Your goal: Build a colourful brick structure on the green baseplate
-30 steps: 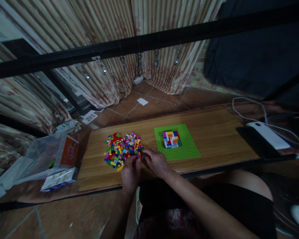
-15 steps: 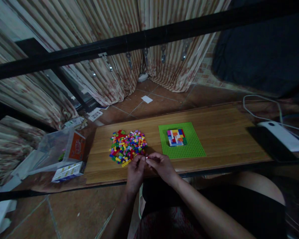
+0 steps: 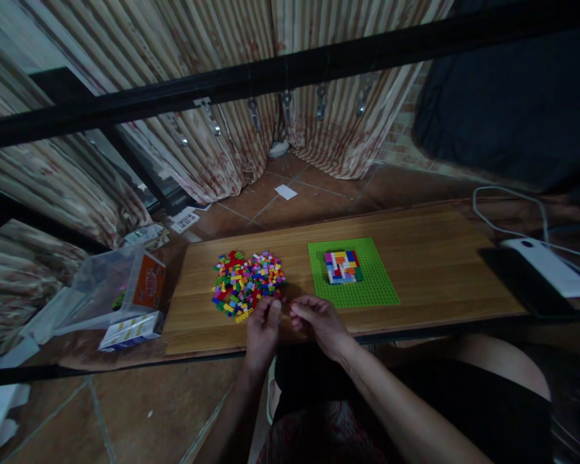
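Note:
Over the front edge of the table, my right hand (image 3: 321,325) pinches a tiny red toy brick (image 3: 290,307) between thumb and fingertips. Just left of it, my left hand (image 3: 263,327) is closed with its thumb against curled fingers; whatever they hold, if anything, is hidden. A small gap separates the two hands. Beyond my left fingers lies a heap of loose toy bricks (image 3: 249,280) in many colours. To the right, a green studded baseplate (image 3: 377,283) bears a low block of multicoloured bricks (image 3: 341,266) joined together.
The wooden table (image 3: 430,258) runs across in front of me. At its left stand a clear plastic bin (image 3: 101,283) with an orange label and a small box (image 3: 131,332). A white device (image 3: 546,265) with a cable lies at the right end. A black bar (image 3: 270,77) crosses above.
My hands, which met at the fingertips around a small white or shiny spot, have drawn slightly apart. A red brick now shows in my right fingers. The heap and baseplate look the same.

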`<act>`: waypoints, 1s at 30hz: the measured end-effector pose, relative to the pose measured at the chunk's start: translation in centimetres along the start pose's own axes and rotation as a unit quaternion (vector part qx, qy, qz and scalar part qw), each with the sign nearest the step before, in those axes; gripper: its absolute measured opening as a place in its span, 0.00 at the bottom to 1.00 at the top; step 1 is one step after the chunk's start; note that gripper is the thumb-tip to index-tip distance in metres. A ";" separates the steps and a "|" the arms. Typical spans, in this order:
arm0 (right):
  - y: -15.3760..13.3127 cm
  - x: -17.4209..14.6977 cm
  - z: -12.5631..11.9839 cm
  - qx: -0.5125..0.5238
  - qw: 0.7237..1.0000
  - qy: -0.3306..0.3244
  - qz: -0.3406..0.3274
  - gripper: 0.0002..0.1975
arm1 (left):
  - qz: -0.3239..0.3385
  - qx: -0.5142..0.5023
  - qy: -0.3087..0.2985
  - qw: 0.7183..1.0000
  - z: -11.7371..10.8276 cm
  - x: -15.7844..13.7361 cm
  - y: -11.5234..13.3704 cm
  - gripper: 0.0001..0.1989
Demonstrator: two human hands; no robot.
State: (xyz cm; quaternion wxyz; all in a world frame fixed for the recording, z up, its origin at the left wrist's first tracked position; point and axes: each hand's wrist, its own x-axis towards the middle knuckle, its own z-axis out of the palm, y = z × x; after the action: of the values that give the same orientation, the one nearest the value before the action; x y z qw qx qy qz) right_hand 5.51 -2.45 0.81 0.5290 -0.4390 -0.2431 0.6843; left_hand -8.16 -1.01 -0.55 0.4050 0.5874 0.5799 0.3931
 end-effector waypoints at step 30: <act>-6.2 5.6 -12.1 -0.567 0.720 0.174 -0.360 0.07 | 0.262 0.317 0.124 0.903 -0.4 0.8 -4.7 0.08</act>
State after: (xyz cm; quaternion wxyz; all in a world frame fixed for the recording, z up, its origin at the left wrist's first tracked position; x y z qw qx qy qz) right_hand 18.73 3.23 -2.21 0.4211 -0.6473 -0.6292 0.0884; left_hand -10.23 -0.23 -4.83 0.0041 0.7624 0.5444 0.3499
